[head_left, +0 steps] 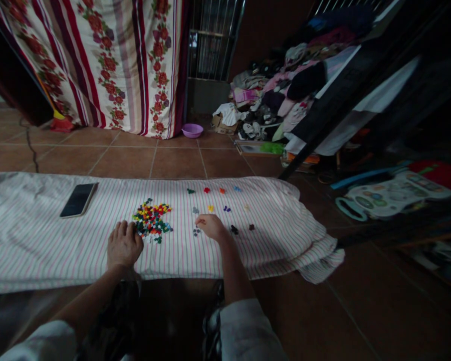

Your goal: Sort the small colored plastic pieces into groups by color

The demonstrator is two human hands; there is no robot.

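A mixed pile of small coloured pieces (153, 220) lies on the striped cloth (97, 250). Flat on the cloth at the pile's left edge rests my left hand (125, 245), its fingers stretched forward. My right hand (209, 226) is pinched closed just above a few dark grey pieces (196, 232); whatever sits between the fingertips is too small to make out. Around it are little groups sorted by colour: light grey pieces (195, 210), yellow pieces (211, 208), purple pieces (227, 208), black pieces (234, 229) and brown pieces (251, 227). Farther back are green (190, 191), red (206, 190), orange (222, 190) and blue pieces (237, 189).
A phone (78, 200) lies on the cloth at the left. Beyond, on the tiled floor, stand a purple basin (192, 131) and a heap of clothes (274, 95). A dark slanted post (323, 120) rises at the right, beside a plastic toy panel (387, 195).
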